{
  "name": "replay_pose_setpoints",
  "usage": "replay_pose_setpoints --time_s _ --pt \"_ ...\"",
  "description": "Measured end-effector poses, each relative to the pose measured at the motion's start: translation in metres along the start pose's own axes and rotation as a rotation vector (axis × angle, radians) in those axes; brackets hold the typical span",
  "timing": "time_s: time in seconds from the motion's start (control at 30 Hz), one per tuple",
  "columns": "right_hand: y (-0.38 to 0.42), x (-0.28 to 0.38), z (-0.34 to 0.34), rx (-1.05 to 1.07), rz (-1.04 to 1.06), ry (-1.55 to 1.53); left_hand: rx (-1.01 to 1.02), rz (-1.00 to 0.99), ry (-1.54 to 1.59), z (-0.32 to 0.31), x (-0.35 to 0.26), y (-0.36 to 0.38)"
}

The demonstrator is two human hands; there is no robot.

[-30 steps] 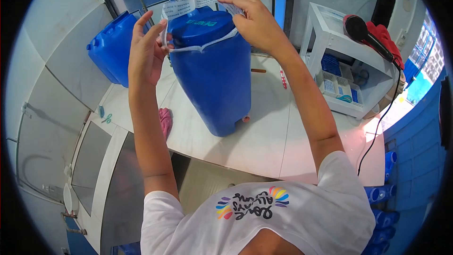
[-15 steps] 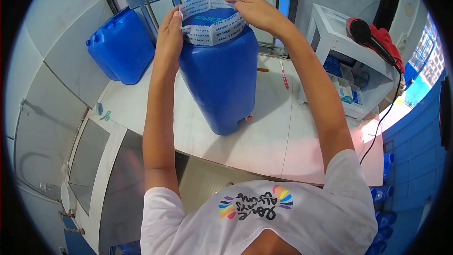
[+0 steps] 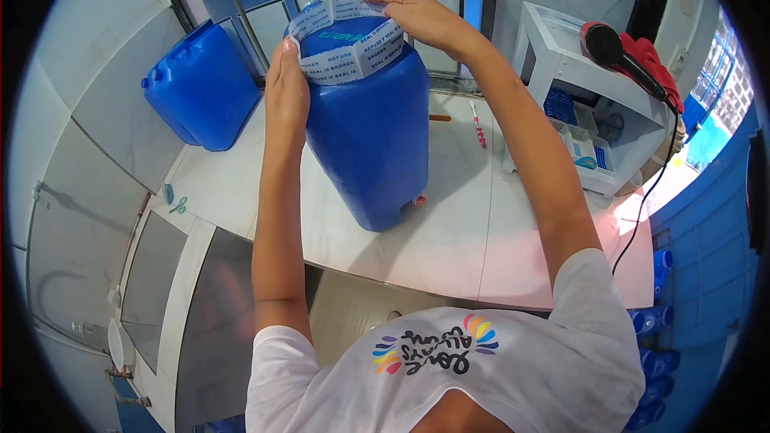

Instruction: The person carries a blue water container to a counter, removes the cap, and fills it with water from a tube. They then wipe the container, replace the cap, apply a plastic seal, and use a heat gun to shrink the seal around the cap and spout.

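A tall blue water jug [image 3: 370, 140] stands upright on the white table. Around its top sits a loose, clear plastic seal band [image 3: 341, 66] printed with repeated words, among them "SEAL IS BROKEN". My left hand [image 3: 287, 84] is closed on the band's left side, its fingers partly hidden from view. At the far right rim, my right hand [image 3: 421, 20] pinches the band's upper edge. Green handwriting marks the jug's top inside the band, and a small reddish spout [image 3: 419, 200] shows near its base.
Another blue jug [image 3: 200, 88] stands at the back left. A toothbrush [image 3: 478, 124] lies right of the tall jug. Scissors [image 3: 179, 205] rest at the left. At the right, a black hair dryer [image 3: 603, 46] and a red cloth [image 3: 654, 72] top a white shelf [image 3: 549, 56]; its cord hangs down.
The band has shifted slightly left and sits lower on its left side, where my left hand has also come down. My right hand stays on the far right rim. The view has moved slightly.
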State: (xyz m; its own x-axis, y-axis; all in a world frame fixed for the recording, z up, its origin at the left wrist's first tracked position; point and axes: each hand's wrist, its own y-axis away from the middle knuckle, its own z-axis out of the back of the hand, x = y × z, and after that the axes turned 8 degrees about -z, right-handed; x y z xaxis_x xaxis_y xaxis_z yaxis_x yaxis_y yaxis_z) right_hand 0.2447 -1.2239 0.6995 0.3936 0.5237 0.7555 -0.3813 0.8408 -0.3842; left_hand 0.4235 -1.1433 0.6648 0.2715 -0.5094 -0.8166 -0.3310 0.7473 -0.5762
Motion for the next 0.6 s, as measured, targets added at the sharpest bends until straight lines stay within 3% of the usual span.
replay_pose_setpoints --time_s 0.13,0.2,0.33,0.4,0.53,0.6 --pt "0.0 -0.002 0.001 0.056 0.069 -0.115 0.055 -0.023 -0.001 0.007 0.011 -0.02" --pt "-0.001 -0.001 -0.001 0.035 -0.002 -0.061 0.142 0.204 0.167 0.01 0.007 -0.027" --pt "0.001 0.005 -0.001 0.091 -0.073 -0.017 0.11 0.094 0.075 0.009 0.015 -0.011" --pt "0.004 0.001 -0.005 -0.013 0.029 -0.036 0.054 0.011 -0.002 0.008 0.008 0.004" --pt "0.013 -0.01 -0.007 0.001 0.014 -0.177 0.039 0.014 -0.033 0.008 0.018 -0.006" --pt "0.016 -0.015 -0.01 -0.06 0.045 -0.248 0.137 0.164 -0.104 0.01 0.02 -0.018"
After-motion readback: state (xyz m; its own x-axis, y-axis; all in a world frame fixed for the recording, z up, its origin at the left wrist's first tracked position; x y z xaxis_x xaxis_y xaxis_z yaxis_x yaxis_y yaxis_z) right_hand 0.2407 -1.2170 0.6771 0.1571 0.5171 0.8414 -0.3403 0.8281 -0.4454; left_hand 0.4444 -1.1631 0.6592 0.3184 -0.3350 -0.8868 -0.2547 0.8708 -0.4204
